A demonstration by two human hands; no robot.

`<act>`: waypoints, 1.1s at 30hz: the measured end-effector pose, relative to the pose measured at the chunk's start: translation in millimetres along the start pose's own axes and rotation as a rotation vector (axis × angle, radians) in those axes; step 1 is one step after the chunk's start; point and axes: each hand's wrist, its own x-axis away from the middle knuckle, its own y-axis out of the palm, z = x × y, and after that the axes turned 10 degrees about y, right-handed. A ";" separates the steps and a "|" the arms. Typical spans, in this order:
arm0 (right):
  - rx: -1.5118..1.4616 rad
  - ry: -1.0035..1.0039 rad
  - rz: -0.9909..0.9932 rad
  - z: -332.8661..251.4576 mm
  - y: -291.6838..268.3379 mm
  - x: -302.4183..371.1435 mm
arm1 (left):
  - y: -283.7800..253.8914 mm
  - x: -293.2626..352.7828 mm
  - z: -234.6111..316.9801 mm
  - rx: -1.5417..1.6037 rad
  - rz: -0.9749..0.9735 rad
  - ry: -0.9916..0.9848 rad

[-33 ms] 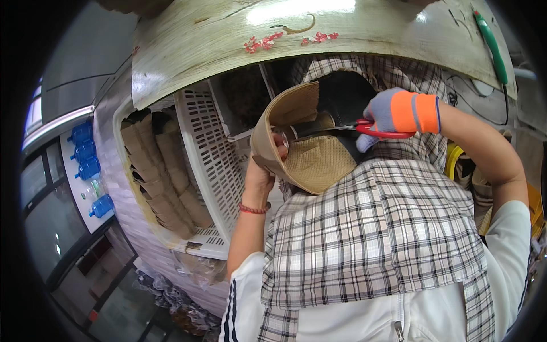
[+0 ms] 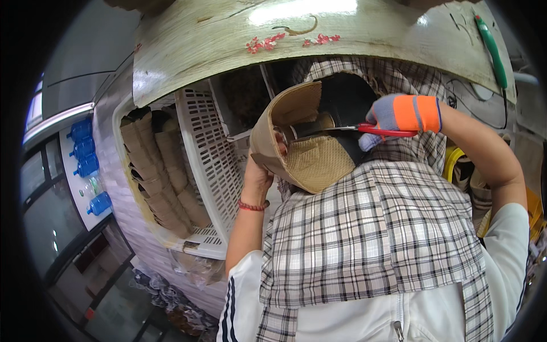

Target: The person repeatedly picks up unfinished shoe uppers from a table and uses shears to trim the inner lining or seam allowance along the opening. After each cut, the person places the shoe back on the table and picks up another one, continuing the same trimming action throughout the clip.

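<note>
My left hand (image 2: 261, 172) grips the edge of a curved tan woven fabric piece (image 2: 322, 162) with black lining, its fingers partly hidden inside. The piece is held above my lap, against a checked apron (image 2: 364, 228). In my right hand (image 2: 393, 115), which wears a grey and orange glove, is a pair of scissors (image 2: 387, 131) with red handles. Their blades point left into the hollow of the piece, reaching toward the fingers of my left hand. What lies right at the blade tips is too small to make out.
A pale table (image 2: 194, 62) spans the far side, with a green pen-shaped corded tool (image 2: 491, 51) at its right. On the left, a white plastic basket (image 2: 208, 154) holds stacked tan pieces (image 2: 162, 176). A yellow container (image 2: 453, 159) stands at the right. Blue water jugs (image 2: 87, 165) stand far left.
The scissor handles have come closer together, and my right hand has closed a little. The tan piece and my left hand stay almost where they were.
</note>
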 end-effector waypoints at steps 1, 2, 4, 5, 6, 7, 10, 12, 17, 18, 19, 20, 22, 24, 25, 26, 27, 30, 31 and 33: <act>-0.124 -0.118 -0.111 22.0 8.6 -13.0 | -1.8 -10.0 -3.6 0.012 -0.036 0.060; -0.248 -0.242 -0.230 25.5 8.8 -15.6 | -8.3 -20.9 -11.5 0.017 -0.063 0.120; -0.314 -0.204 -0.358 22.2 -1.1 -8.4 | -17.1 -35.9 -22.9 0.024 -0.117 0.243; -0.346 -0.182 -0.421 17.0 -5.7 -2.2 | -20.5 -38.2 -24.3 0.104 -0.115 0.205; -0.404 -0.222 -0.439 18.6 -5.7 -2.5 | -24.0 -40.5 -25.4 0.182 -0.111 0.166; -0.459 -0.250 -0.455 25.0 -3.8 -6.9 | -19.9 -49.6 -30.0 0.256 -0.080 0.124; -0.496 -0.298 -0.383 34.0 -4.5 -9.6 | -19.5 -60.0 -31.0 0.318 -0.022 0.046; -0.492 -0.343 -0.316 38.1 -8.0 -11.8 | -16.9 -62.5 -29.6 0.276 0.042 -0.007; -0.331 -0.320 -0.389 18.5 -35.8 -17.3 | -2.3 -57.7 -22.2 0.201 0.045 -0.018; -0.284 -0.321 -0.382 14.5 -42.4 -17.4 | -15.1 -59.0 -31.3 0.221 -0.011 0.020; -0.241 -0.318 -0.369 11.9 -47.4 -17.9 | -14.6 -60.6 -30.6 0.244 -0.074 0.056; -0.229 -0.294 -0.358 9.5 -50.2 -19.4 | -14.1 -60.9 -30.5 0.228 -0.096 0.070; -0.205 -0.246 -0.336 5.2 -52.9 -21.7 | -11.8 -61.2 -29.5 0.202 -0.127 0.093; -0.141 -0.220 -0.212 3.4 -48.9 -24.9 | -16.1 -63.0 -33.1 0.207 -0.136 0.095; -0.107 -0.206 -0.153 -1.2 -47.2 -24.3 | -19.4 -62.5 -35.2 0.222 -0.131 0.091; -0.115 -0.135 -0.144 -5.4 -47.1 -20.7 | -23.4 -62.0 -37.4 0.261 -0.115 0.072; -0.124 -0.064 -0.135 -10.0 -48.2 -14.2 | -27.8 -62.0 -38.9 0.271 -0.105 0.064; -0.160 0.006 -0.156 -7.6 -42.5 -8.7 | -38.2 -62.8 -38.1 0.240 -0.088 0.067; -0.198 -0.015 -0.195 -2.4 -40.0 -8.1 | -34.6 -63.5 -33.5 0.217 -0.088 0.070; -0.231 -0.069 -0.321 2.8 -39.7 -14.2 | -27.1 -64.6 -23.9 0.189 -0.074 0.070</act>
